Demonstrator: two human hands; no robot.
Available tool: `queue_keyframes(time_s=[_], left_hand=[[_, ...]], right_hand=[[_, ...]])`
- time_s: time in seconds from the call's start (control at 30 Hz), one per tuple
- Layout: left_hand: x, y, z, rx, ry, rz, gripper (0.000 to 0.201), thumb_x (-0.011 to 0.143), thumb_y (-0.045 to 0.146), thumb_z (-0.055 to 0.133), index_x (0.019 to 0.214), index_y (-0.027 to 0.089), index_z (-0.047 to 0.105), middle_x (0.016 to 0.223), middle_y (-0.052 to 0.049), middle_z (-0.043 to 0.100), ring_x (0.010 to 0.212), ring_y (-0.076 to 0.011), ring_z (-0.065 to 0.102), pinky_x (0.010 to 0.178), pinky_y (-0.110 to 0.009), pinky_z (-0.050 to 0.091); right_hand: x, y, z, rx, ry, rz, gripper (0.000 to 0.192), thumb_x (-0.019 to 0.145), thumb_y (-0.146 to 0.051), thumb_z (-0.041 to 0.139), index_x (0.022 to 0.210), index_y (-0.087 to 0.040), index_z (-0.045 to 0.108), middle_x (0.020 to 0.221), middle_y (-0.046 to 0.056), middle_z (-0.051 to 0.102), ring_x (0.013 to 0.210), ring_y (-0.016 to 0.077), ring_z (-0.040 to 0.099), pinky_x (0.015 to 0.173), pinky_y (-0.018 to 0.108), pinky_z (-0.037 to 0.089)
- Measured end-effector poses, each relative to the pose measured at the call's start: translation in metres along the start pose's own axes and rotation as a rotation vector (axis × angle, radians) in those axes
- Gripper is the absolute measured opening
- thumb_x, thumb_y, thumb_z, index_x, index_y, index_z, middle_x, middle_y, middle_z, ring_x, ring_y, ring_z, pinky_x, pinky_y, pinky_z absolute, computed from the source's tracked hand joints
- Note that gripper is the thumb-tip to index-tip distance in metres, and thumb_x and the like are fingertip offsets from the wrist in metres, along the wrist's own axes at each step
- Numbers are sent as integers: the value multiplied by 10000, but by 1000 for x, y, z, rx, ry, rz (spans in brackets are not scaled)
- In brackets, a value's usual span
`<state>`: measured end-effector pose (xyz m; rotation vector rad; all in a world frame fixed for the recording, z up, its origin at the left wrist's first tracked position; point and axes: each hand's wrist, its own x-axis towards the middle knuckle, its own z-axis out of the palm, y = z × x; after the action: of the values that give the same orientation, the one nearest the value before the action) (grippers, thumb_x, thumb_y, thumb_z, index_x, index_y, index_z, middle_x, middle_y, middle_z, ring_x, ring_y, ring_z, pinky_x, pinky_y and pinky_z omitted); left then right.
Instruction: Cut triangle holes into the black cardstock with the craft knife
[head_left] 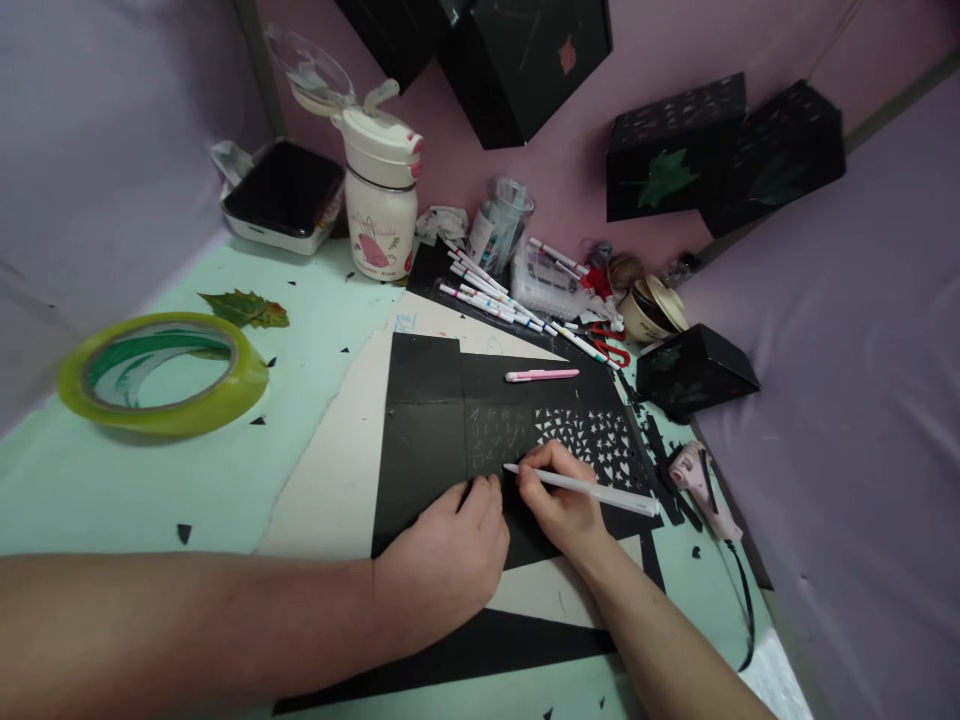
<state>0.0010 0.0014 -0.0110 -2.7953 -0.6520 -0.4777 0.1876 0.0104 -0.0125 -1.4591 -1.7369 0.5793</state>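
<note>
Black card [420, 440] under slanted white pen [600, 490]
Lying flat on the bench [135, 490], creased at left, marked with pale outlines mid-sheet beside the pen's tip, patterned with small white stars and triangles at right.

Blk card [420, 450], wht tri/star pattern + faint grey outlines; wht pen [592, 488]; pink slim tool [544, 375]; yel-grn tape roll [161, 415]; mint counter [322, 300]; crm bottle [381, 215], pink print.

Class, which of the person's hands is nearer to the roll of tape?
Left. The left hand rests on the black paper, right of the roll of tape; the right hand, holding the white pen, is farther right.
</note>
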Motion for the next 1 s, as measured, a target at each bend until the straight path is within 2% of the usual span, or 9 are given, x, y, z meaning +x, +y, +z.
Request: queue_keyframes(time_s=[0.23,0.47,0.7,1.0], left_hand=[[1,-1,-1,12,-4,-11,312,871,166,483,1060,32,692,1126,-210,688,982,-291,651,830,-389,500],[2,-1,1,1,12,-30,300,889,195,510,1054,22,691,1109,-214,691,983,-288,643,843,-388,486],[1,0,2,16,4,-22,291,900,211,508,1051,31,679,1121,-210,687,991,-282,642,857,-389,480],[1,-1,1,18,-29,8,269,897,201,497,1034,45,668,1131,-210,683,999,-280,646,863,-390,481]], right_hand=[[-1,-1,0,2,-8,27,154,837,-200,572,692,-219,524,609,-23,574,555,129,532,520,240,398],[-1,0,-1,26,-18,23,195,821,-177,559,667,-227,450,616,-31,542,551,125,509,532,250,390],[-2,4,-1,75,12,0,186,833,-186,563,678,-225,469,629,-30,560,552,124,521,535,249,408],[-2,2,0,31,-18,-17,174,821,-188,568,675,-226,482,604,-26,573,543,129,537,516,251,404]])
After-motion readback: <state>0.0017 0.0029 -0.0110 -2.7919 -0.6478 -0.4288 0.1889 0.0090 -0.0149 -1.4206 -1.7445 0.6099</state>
